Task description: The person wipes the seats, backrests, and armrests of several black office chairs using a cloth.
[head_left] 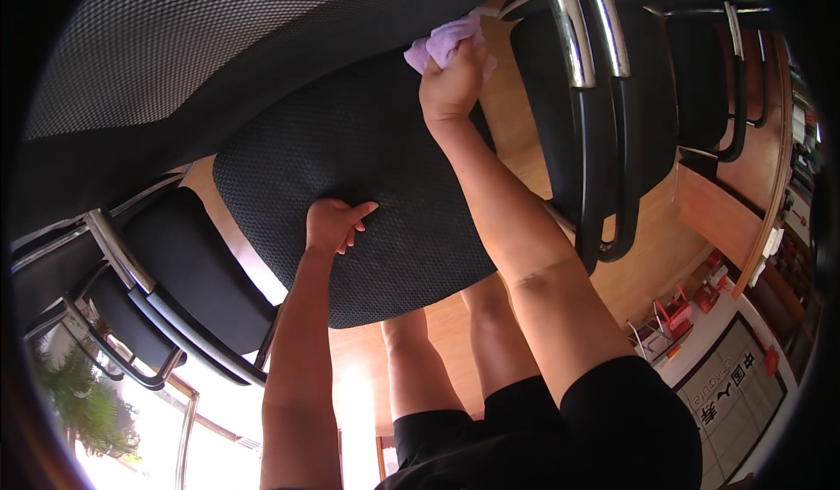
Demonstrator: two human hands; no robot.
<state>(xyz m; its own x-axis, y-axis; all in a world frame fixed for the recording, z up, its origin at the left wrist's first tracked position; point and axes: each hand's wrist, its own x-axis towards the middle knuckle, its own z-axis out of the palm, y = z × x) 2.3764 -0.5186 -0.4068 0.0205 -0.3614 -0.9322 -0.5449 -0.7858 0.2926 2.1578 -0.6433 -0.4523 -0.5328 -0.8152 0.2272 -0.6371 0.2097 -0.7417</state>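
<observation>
At the far left, well apart from both hands, a second chair [188, 280] shows its dark seat and a curved metal armrest [131, 284], with a narrow strip of wooden floor between it and the chair seat [367, 184] being handled. The left hand [332, 225] lies palm down on this black mesh seat, fingers loosely together and thumb spread toward the right, gripping nothing; the seat's rounded near edge curves just below it, and bare mesh stretches wide above it. Further right, the right hand [453, 79] is clamped on a bunched pink cloth [442, 42], pressing it at the seat's far edge where the backrest [175, 44] begins. Just to the right of that hand stands a third chair [569, 131] with chrome tubes [582, 26], leaving only a thin gap of floor [512, 114].
</observation>
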